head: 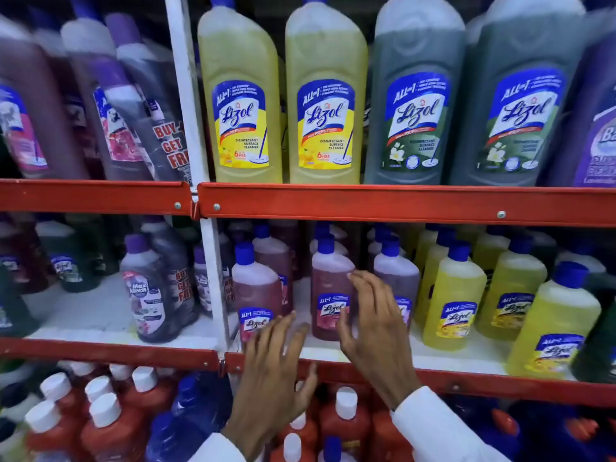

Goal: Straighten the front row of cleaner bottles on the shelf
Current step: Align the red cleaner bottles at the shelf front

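Head view: middle shelf [333, 353], bay to the right of the white upright [213, 278], carries the front row to be straightened. Left hand [273, 371] sits at about 6 o'clock in the frame, fingers spread, its grip released, fingertips just in front of the leftmost red bottle [255, 291]; whether they touch the label I cannot tell. Right hand [373, 331] is also released, palm turned inward, near the right flank of the second red bottle [330, 288], holding nothing. At 3 o'clock of that bottle stands a purple-tinted bottle [396, 278], then yellow bottles [453, 301] running towards the shelf lip at 4 o'clock. Row is uneven: the far-right yellow bottle [556, 321] sits nearest the red edge rail [466, 378], the red pair further back. Judgement: step in hand is bracketing the second red bottle. To do well: close both palms on its sides low on the body, slide rather than lift, bring it level with its neighbours, label facing out, avoid tipping rear rows.
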The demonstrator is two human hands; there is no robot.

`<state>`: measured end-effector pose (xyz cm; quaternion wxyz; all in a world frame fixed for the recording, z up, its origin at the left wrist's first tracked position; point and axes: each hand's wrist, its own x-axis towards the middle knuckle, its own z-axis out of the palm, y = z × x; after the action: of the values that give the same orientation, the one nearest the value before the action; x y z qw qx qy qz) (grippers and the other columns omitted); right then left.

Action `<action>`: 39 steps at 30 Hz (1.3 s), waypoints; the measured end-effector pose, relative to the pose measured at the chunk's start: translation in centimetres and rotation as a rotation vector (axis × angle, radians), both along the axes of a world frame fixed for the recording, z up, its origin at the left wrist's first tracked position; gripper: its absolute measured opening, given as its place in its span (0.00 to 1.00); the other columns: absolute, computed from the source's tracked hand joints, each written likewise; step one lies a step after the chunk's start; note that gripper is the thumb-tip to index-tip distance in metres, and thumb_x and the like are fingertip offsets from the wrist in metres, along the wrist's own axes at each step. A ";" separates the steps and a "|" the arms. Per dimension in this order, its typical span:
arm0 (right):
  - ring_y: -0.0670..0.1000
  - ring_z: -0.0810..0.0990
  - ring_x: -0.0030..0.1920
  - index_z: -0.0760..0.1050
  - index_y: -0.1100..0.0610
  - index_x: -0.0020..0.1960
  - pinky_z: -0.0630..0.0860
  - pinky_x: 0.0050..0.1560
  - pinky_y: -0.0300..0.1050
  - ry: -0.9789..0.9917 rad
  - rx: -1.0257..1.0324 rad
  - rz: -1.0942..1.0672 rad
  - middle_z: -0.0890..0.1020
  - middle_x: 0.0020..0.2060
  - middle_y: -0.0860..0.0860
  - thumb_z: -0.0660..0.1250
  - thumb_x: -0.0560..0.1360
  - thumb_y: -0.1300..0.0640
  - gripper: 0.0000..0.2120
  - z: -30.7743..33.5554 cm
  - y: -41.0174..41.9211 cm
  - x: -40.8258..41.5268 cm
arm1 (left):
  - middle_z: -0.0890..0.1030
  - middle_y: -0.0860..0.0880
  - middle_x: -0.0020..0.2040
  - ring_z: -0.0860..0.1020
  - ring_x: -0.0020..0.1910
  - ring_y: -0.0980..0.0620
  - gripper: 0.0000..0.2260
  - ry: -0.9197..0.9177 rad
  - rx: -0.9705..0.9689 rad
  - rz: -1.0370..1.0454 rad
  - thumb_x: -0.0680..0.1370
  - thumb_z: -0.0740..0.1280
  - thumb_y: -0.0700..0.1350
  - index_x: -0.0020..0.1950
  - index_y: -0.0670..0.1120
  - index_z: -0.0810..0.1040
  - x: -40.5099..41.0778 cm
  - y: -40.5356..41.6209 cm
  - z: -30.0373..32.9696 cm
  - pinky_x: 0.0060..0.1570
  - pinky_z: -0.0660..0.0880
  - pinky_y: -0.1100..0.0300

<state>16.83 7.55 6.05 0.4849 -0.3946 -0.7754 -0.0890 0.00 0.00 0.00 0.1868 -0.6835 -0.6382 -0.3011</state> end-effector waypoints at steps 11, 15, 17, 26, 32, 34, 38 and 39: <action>0.67 0.74 0.63 0.56 0.64 0.75 0.75 0.62 0.58 0.399 -0.604 -0.179 0.73 0.65 0.64 0.79 0.61 0.49 0.52 -3.6 3.7 -7.4 | 0.82 0.51 0.54 0.79 0.53 0.49 0.17 -0.020 -0.081 -0.072 0.72 0.68 0.53 0.59 0.51 0.77 -1.5 1.7 -5.0 0.62 0.73 0.55; 0.68 0.77 0.56 0.61 0.63 0.68 0.77 0.55 0.58 0.470 -0.617 -0.203 0.77 0.58 0.64 0.78 0.60 0.49 0.44 -4.3 4.4 -7.9 | 0.81 0.50 0.55 0.77 0.55 0.48 0.18 -0.072 -0.084 -0.057 0.72 0.68 0.51 0.61 0.50 0.77 -1.2 1.8 -6.2 0.68 0.70 0.49; 0.66 0.78 0.53 0.62 0.62 0.65 0.79 0.52 0.58 0.472 -0.619 -0.207 0.79 0.54 0.63 0.77 0.59 0.46 0.43 -4.5 4.3 -7.6 | 0.81 0.50 0.56 0.77 0.57 0.48 0.18 -0.097 -0.063 -0.056 0.72 0.69 0.50 0.62 0.50 0.77 -1.1 1.9 -6.4 0.70 0.66 0.50; 0.62 0.81 0.51 0.63 0.57 0.58 0.80 0.50 0.56 0.388 -0.603 -0.233 0.80 0.51 0.58 0.77 0.58 0.37 0.40 -5.0 1.5 -6.3 | 0.80 0.48 0.57 0.75 0.59 0.46 0.19 -0.144 -0.011 -0.065 0.72 0.72 0.46 0.62 0.48 0.76 -0.8 2.1 -7.5 0.73 0.62 0.49; 0.60 0.80 0.53 0.62 0.57 0.61 0.80 0.53 0.52 0.353 -0.622 -0.231 0.79 0.55 0.57 0.77 0.60 0.37 0.42 -5.3 0.2 -5.9 | 0.78 0.48 0.56 0.75 0.58 0.45 0.16 -0.127 -0.050 -0.049 0.73 0.70 0.45 0.61 0.48 0.77 -0.6 2.2 -7.5 0.72 0.65 0.45; 0.59 0.80 0.53 0.61 0.56 0.62 0.81 0.54 0.54 0.350 -0.617 -0.223 0.79 0.55 0.57 0.77 0.60 0.37 0.42 -5.3 -0.1 -5.8 | 0.78 0.48 0.56 0.75 0.58 0.45 0.16 -0.128 -0.064 -0.042 0.73 0.69 0.45 0.61 0.48 0.77 -0.5 2.2 -7.3 0.71 0.68 0.43; 0.59 0.80 0.54 0.62 0.57 0.63 0.80 0.54 0.54 0.341 -0.604 -0.185 0.78 0.55 0.57 0.76 0.60 0.37 0.42 -5.3 -0.1 -5.3 | 0.78 0.47 0.56 0.75 0.58 0.45 0.16 -0.130 -0.069 -0.038 0.74 0.68 0.45 0.61 0.47 0.76 -0.4 2.0 -7.2 0.70 0.69 0.43; 0.59 0.80 0.55 0.62 0.57 0.64 0.80 0.55 0.54 0.345 -0.591 -0.164 0.78 0.56 0.56 0.76 0.61 0.37 0.42 -5.3 -0.1 -5.1 | 0.78 0.47 0.56 0.75 0.58 0.44 0.16 -0.131 -0.068 -0.038 0.74 0.68 0.45 0.61 0.47 0.76 -0.3 2.0 -7.2 0.71 0.68 0.43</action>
<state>11.75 7.41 0.79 0.4647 -0.5883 -0.6400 0.1686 -0.31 2.03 -7.18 0.1155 -0.6801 -0.6460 -0.3270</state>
